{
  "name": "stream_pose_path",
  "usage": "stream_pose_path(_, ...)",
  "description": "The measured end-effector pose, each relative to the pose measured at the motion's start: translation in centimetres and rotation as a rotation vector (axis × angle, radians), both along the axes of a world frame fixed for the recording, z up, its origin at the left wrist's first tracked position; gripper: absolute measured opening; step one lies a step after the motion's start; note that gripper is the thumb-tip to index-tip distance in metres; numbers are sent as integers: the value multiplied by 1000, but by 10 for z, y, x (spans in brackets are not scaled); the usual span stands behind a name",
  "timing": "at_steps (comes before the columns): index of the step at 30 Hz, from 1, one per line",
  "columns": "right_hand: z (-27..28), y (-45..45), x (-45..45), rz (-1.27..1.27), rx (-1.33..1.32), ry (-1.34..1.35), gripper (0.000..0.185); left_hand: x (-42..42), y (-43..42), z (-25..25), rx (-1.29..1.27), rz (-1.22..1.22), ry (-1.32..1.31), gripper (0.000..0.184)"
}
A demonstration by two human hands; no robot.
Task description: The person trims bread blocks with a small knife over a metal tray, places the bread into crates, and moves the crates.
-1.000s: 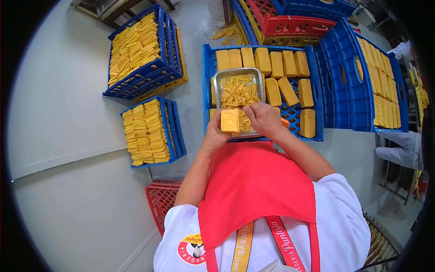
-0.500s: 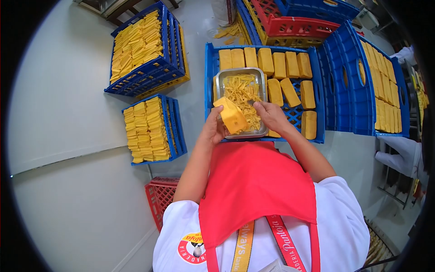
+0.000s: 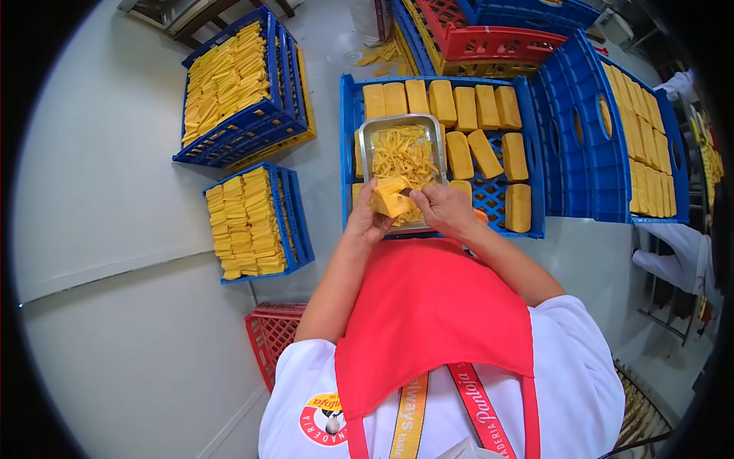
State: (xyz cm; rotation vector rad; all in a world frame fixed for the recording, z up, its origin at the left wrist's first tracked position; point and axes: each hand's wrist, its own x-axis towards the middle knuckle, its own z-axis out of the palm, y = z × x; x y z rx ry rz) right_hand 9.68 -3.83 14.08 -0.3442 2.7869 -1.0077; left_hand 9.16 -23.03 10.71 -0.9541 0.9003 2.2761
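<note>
Opens nearest w/ red apron (image 3: 436,306) over white shirt (image 3: 573,367). Just beyond, shows L hand (image 3: 368,219) half-closed, thumb and fingers gripping yellow block (image 3: 389,199) at its L side and underside; places block on inner side of L palm, tilted, above near end of metal tray (image 3: 442,149). Shows R hand (image 3: 447,208) curled nearly shut on dark, thin tool (image 3: 406,192), mostly hidden, tip at block's R side. Cannot tell if orange piece (image 3: 480,216) by R wrist belongs to tool. Under and beyond hands, shows yellow strips (image 3: 404,149) in tray, set over blue crate (image 3: 349,115) w/ upright and leaning yellow loaves (image 3: 487,107). To L, incl. stacked strips (image 3: 248,222) in side crate (image 3: 297,214); to R, tall blue crates (image 3: 569,130) w/ more loaves. Farther R, shows 2nd person (image 3: 677,256), partly hidden; at top, red crate (image 3: 497,44) in stack.
</note>
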Motion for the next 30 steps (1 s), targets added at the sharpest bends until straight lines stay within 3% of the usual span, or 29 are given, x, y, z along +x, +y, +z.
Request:
stream_pose_path(11,-23,-11,3,-107,-246,-350,61,12,23,-19,-5,249,195,44)
stream_pose_path(13,-25,-12,0,-231,-434,-668,65,11,23,-21,-12,284,230,44)
stream_pose_path(14,-24,-10,-1,-230,-435,-667,65,10,20,-21,-12,255,212,46)
stream_pose_path(16,-13,-5,-5,-309,-741,-912,64,8,13,-23,-14,228,197,47)
stream_pose_path(20,-23,12,-14,-301,-652,-747,66,6,-4,-20,-93,70,15,52)
stream_pose_path(22,-9,19,-16,17,-152,-257,79,6,-10,-19,-62,-7,-36,52)
stream_pose_path(27,6,12,-24,178,-7,-115,93,3,-12,-9,55,-161,-106,49)
stream_pose_path(30,18,8,-26,215,27,-93,94,2,-9,-8,92,-120,-127,49)
